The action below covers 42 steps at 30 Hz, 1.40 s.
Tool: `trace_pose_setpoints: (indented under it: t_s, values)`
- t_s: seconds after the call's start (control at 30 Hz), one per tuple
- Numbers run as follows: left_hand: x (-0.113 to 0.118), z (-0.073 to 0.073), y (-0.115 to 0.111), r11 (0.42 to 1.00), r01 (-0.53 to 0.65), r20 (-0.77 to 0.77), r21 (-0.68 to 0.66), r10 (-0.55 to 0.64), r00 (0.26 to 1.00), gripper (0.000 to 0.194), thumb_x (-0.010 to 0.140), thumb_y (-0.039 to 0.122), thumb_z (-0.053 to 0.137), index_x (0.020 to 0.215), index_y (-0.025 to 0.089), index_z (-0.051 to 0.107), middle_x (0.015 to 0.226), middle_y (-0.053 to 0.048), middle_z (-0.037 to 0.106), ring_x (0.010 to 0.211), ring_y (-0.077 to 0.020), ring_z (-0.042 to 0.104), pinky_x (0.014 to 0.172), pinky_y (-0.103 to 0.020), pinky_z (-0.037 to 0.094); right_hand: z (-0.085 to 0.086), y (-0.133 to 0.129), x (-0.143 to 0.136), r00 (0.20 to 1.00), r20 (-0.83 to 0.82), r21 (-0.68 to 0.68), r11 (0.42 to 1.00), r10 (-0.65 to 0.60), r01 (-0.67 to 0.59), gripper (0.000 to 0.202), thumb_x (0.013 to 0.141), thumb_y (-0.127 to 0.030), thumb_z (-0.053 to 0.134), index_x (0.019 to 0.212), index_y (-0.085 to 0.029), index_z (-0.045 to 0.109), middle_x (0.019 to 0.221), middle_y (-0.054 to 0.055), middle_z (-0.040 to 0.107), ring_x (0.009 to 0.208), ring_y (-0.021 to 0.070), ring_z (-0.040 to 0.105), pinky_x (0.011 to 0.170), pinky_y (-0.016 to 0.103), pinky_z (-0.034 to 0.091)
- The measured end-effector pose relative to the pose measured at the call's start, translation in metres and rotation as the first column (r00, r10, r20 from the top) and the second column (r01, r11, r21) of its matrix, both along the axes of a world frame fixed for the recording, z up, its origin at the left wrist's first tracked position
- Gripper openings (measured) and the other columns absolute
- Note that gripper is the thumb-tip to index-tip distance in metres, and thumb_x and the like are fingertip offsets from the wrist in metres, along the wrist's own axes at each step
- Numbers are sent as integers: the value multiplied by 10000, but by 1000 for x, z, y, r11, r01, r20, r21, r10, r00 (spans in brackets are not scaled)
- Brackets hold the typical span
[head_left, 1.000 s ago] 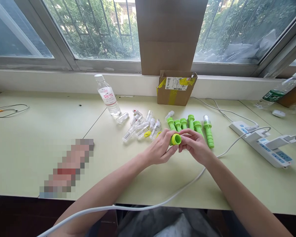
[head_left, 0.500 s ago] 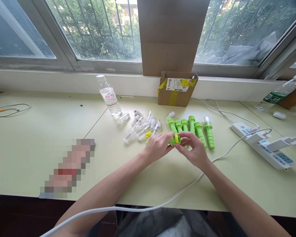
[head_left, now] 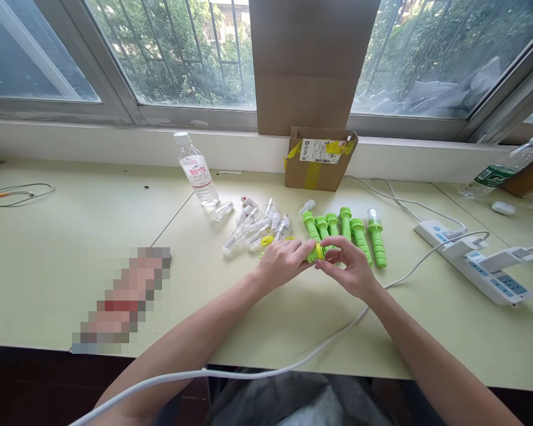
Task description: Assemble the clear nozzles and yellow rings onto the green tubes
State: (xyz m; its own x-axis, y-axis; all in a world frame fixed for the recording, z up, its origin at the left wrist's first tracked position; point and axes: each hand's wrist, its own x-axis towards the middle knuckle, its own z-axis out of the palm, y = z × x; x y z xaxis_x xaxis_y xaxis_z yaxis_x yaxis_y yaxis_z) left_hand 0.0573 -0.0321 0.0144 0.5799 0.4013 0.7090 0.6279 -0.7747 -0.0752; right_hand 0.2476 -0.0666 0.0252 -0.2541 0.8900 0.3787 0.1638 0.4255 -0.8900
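Observation:
My left hand (head_left: 285,260) is wrapped round a green ribbed plastic handle (head_left: 311,254), most of it hidden under the fingers. A yellow ring (head_left: 320,251) sits at the handle's right end, pinched by the thumb and fingers of my right hand (head_left: 349,266). Just beyond my hands lie several similar green handles (head_left: 345,222) in a row. At the row's right end, one green handle (head_left: 377,244) has a clear cap (head_left: 372,215) on its top. Left of them is a loose heap of clear plastic tubes (head_left: 240,234), with another yellow ring (head_left: 267,241) among them.
A water bottle (head_left: 198,171) stands behind the tubes. An open cardboard box (head_left: 313,177) is by the window wall. At right lies a white power strip (head_left: 471,260) with plugs; a white cable (head_left: 320,352) crosses in front of my arms. A blurred-out object (head_left: 124,299) lies at left.
The yellow ring and handle end have turned slightly between my fingers. Both hands stay in nearly the same place; the other things have not moved.

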Motion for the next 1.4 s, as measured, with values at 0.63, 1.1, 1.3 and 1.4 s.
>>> trace_pose_setpoints:
  t_s: [0.63,1.1,1.3,1.4]
  values:
    - [0,2,-3,967,-12,-44,-255,1,999,389,919,520,435,1047,170,544,713,-19,656,606,-138,625,469,-216,357,0,3,4,995,90,-89,996,38,-30,317,789,-334,703,1045,-243,539,940,14,566,658,126,623,506,245,548]
    - [3,0,-1,994,46,44,-100,-42,998,294,925,407,459,1051,159,556,702,-17,667,575,-124,613,451,-215,333,2,4,0,993,-109,-188,982,-45,24,321,748,-397,735,924,-242,515,706,-67,460,496,86,555,403,215,512]
    - [0,-1,2,989,30,-29,-144,-35,999,344,945,428,411,1102,161,561,688,-27,657,569,-129,604,466,-223,353,2,3,3,996,-86,-251,966,33,-54,377,752,-410,725,1004,-251,494,874,-27,489,626,152,672,381,228,553]
    - [-2,0,1,985,18,-60,-170,-29,998,354,947,434,402,1122,167,554,693,-32,657,583,-138,609,474,-221,363,2,3,3,994,-90,-265,961,54,-76,367,764,-408,712,1007,-252,486,924,-20,454,647,161,688,366,230,561]
